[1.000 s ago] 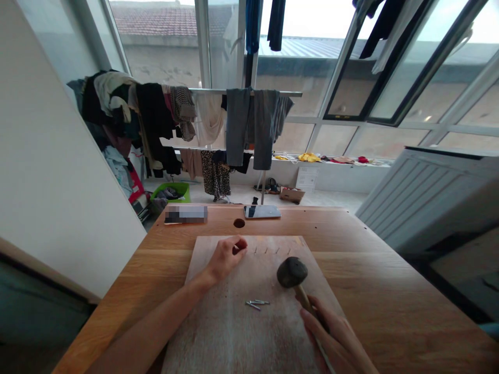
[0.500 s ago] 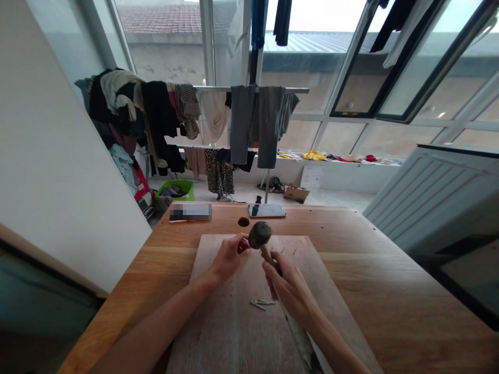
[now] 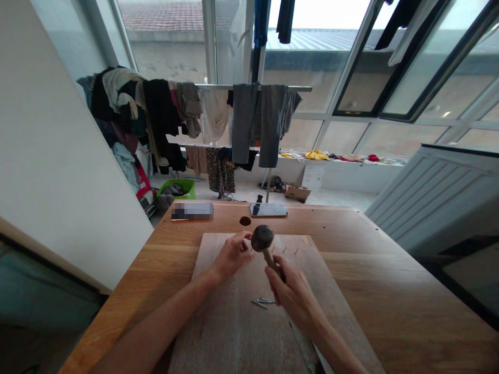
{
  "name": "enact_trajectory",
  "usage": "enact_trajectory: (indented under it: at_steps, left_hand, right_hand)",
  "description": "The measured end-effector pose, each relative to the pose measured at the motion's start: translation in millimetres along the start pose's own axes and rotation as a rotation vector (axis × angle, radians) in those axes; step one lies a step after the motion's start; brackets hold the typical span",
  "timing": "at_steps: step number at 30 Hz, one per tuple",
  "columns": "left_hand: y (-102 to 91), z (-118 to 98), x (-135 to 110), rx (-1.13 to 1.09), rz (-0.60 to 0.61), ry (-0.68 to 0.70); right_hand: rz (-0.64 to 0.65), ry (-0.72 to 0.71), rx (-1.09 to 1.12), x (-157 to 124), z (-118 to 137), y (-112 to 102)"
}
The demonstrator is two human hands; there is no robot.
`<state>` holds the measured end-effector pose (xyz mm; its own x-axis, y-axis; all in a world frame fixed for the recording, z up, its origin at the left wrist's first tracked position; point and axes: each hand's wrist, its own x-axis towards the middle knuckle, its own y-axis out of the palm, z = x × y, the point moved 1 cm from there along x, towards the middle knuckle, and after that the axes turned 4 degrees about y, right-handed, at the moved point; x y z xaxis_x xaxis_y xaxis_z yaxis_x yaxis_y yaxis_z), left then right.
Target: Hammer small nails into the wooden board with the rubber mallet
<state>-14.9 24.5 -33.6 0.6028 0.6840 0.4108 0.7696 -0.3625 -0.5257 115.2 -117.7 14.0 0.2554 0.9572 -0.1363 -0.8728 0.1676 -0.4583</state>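
My right hand (image 3: 291, 284) grips the wooden handle of a hammer (image 3: 262, 239) with a dark, rounded head. It holds the head up over the far part of a worn wooden board (image 3: 230, 322). Just left of the head, my left hand (image 3: 235, 253) has thumb and fingers drawn together in a pinch close to the board; what is between them is too small and partly hidden to make out. Thin nails (image 3: 297, 251) stand in the board in a row behind my right hand. Several loose nails (image 3: 260, 303) lie on the board nearer to me.
The board rests on a wooden table (image 3: 374, 280). Along the far edge lie a phone (image 3: 268, 210) and a flat blurred item (image 3: 192, 211), with a round hole (image 3: 245, 221) nearby. Beyond stand a clothes rack with laundry (image 3: 245, 124) and a green basket (image 3: 188, 188).
The view has shifted slightly. The hammer head has moved a little to the right, away from my left fingers, and stays raised. My left hand keeps its pinch in about the same place.
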Motion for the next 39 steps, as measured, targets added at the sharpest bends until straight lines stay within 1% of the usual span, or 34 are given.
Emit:
enact_trajectory:
  at_steps: [2,4,6,8,9,11,13,15,18,21,23,26,29,31,34,37,39]
  left_hand:
    - [-6.5,-4,-3,0.061,-0.009,-0.013]
    - [-15.8,-15,-8,0.141,0.002,0.032]
    - [-23.7,-35,-18,0.232,0.102,0.145]
    - [-26.1,-60,-31,0.344,0.296,0.295]
    - [-24.6,-71,-37,0.42,0.398,0.36]
    - [-16.7,-91,-50,0.584,0.536,0.483]
    - [-4.0,-103,-58,0.728,0.592,0.57]
    - [9.7,-108,-62,0.824,0.589,0.609]
    - [24.6,-108,-61,0.877,0.564,0.619]
    - [27.1,-108,-59,0.871,0.574,0.617]
    - [22.2,-109,-57,0.836,0.598,0.607]
    - [8.8,-111,-54,0.732,0.642,0.566]
    - [-7.6,-108,-50,0.634,0.654,0.434]
    - [-19.0,-98,-45,0.579,0.614,0.311]
    - [-35.0,-74,-33,0.529,0.485,0.172]
    - [-45.6,-50,-20,0.568,0.382,0.107]
    - [-47.9,-38,-14,0.627,0.365,0.09]
  right_hand:
    - [-0.008,0.015,-0.017,-10,-4,-10]
    - [0.001,0.047,-0.049,-23,-13,-20]
    - [0.002,0.093,-0.082,-35,-26,-29]
    - [-0.003,0.125,-0.119,-45,-40,-34]
    - [-0.006,0.127,-0.139,-48,-46,-35]
    - [-0.031,0.107,-0.178,-51,-57,-36]
    - [-0.072,0.088,-0.194,-51,-65,-35]
    - [-0.121,0.081,-0.186,-50,-70,-33]
    - [-0.161,0.089,-0.188,-49,-73,-30]
    - [-0.174,0.087,-0.201,-49,-69,-28]
    - [-0.169,0.082,-0.174,-50,-67,-27]
    - [-0.137,0.125,-0.13,-51,-66,-28]
    - [-0.15,0.131,-0.136,-51,-68,-30]
    - [-0.163,0.116,-0.15,-51,-69,-30]
    - [-0.125,0.116,-0.168,-51,-70,-29]
    - [-0.111,0.132,-0.149,-51,-72,-27]
    - [-0.115,0.153,-0.115,-51,-74,-27]
